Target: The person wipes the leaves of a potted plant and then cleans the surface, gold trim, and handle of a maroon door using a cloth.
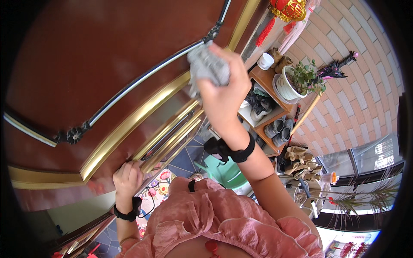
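A grey cloth is bunched in my right hand, which presses it to the raised metal trim of a dark red door panel, just beside a black ornamental fitting. Lower on the left, my left hand has its fingers curled against the door near the end of the gold moulding; whether it grips the edge cannot be told. Gold strips frame the panel. Both wrists wear black straps.
On the right, a wooden shoe cabinet carries a potted plant and a white tub. Beneath my right arm is a green plastic stool or chair. A floral mat lies on dark tiles. A red lantern ornament hangs at the top.
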The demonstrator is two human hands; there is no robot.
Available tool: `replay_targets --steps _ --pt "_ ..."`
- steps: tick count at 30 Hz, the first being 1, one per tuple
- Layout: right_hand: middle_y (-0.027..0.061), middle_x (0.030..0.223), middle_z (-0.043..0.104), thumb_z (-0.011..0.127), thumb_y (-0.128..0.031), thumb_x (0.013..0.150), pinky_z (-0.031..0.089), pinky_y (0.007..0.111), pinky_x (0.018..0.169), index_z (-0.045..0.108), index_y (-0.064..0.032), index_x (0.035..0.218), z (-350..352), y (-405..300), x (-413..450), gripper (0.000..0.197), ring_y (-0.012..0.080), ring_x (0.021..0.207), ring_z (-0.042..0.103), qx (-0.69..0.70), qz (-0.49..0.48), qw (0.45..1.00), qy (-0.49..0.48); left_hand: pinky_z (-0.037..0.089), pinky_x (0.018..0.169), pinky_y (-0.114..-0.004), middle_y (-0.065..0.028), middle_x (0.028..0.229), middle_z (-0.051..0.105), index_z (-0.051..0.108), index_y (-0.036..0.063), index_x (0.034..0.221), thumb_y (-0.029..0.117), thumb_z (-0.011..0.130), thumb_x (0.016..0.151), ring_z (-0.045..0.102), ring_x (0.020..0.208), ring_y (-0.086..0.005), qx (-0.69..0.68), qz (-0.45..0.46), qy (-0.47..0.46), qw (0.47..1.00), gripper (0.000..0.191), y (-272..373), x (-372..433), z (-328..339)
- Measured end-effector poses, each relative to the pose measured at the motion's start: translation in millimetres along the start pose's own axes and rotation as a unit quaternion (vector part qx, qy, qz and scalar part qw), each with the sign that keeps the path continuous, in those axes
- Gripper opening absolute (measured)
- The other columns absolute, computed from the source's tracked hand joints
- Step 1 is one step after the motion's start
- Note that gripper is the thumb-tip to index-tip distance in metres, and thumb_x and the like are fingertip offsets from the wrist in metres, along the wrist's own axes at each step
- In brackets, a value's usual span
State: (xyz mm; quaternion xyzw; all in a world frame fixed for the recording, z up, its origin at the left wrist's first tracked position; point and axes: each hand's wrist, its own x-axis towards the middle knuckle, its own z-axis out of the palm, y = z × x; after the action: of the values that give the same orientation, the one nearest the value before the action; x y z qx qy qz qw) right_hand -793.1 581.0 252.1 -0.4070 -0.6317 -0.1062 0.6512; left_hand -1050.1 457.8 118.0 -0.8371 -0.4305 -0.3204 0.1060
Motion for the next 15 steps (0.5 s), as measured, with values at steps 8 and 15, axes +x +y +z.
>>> replay_targets --steps 8,15 --pt "0.0095 0.094 0.065 0.062 0.005 0.061 0.047 0.027 0.075 0.061 0.0 0.094 -6 29 28 0.033 0.0177 0.083 0.062 0.004 -0.104 0.995 0.001 0.046 0.048 -0.033 -0.0108 0.075 0.057 0.057 0.0013 0.087 -0.002 0.056 0.066 0.056 0.056 -0.0247 -0.02 -0.073 -0.023 0.997 0.021 8 4 -4" --pt "0.0112 0.092 0.064 0.062 0.004 0.064 0.046 0.028 0.075 0.061 0.0008 0.094 -4 24 30 0.03 0.0192 0.081 0.06 -0.038 -0.134 0.989 0.044 0.045 0.047 -0.032 -0.0111 0.062 0.057 0.056 -0.0015 0.088 -0.004 0.05 0.076 0.059 0.053 -0.0244 -0.103 -0.245 0.028 0.964 0.014 19 10 0"
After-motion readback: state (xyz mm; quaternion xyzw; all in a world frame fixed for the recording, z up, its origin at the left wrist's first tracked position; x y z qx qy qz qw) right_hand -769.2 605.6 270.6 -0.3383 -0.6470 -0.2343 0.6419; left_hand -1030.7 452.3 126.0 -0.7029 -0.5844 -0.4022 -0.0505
